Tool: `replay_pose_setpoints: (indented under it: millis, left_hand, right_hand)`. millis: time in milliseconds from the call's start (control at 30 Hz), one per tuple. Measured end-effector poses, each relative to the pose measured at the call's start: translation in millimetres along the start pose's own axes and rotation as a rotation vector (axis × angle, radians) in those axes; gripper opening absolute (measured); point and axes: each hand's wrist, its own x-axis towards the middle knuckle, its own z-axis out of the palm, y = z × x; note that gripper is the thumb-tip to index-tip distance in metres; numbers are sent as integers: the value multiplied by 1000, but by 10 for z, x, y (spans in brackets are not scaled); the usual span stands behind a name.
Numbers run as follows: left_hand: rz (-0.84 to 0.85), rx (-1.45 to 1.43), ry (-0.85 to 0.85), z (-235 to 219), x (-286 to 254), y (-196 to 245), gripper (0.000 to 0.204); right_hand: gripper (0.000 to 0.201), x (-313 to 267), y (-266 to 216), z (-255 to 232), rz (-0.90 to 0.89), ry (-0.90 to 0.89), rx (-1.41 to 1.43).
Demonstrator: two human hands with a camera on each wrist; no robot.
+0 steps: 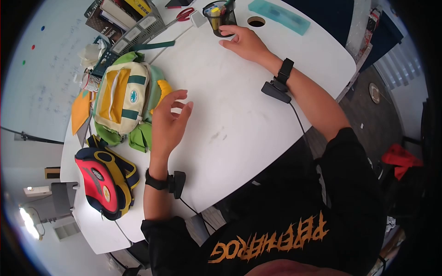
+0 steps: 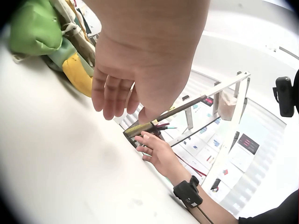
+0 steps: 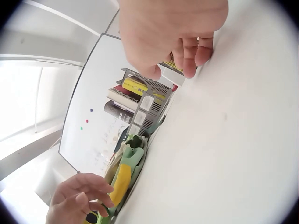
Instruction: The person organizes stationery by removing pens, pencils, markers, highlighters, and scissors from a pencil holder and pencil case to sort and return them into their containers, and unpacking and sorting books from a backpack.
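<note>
A green and cream backpack [image 1: 120, 96] with a yellow front part lies on the white table, its yellow piece [image 1: 162, 92] close by the left hand [image 1: 169, 122]. That hand hovers with relaxed, slightly bent fingers and holds nothing. At the table's far side the right hand [image 1: 248, 43] reaches beside a black mesh pen cup [image 1: 222, 20] holding markers; its fingers are loosely bent, and whether they touch the cup I cannot tell. In the left wrist view the right hand [image 2: 161, 156] is in front of the cup [image 2: 133, 133].
A red and navy backpack [image 1: 99, 181] lies at the near left. Behind the green bag stand a grey basket of books [image 1: 138, 32] and an orange envelope [image 1: 81, 112]. Red-handled scissors [image 1: 185, 14], a teal case [image 1: 280, 16] and a round table hole [image 1: 256, 21] are at the far side.
</note>
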Motion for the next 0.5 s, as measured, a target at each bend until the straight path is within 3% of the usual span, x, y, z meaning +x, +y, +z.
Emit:
replay_pose_setpoints:
  millis: [233,333,500]
  left_hand:
    - [-2,-6,-46,60,15,-39,33]
    - [82,97,-47,87,19,-119,32]
    - [52,230,-56,87,-15,-129,32]
  right_hand:
    - [58,18,32,-59,21,18,-42]
    - [50,73,48,-140,20,98,-61]
    - [27,129,88,-278,27,123,-113]
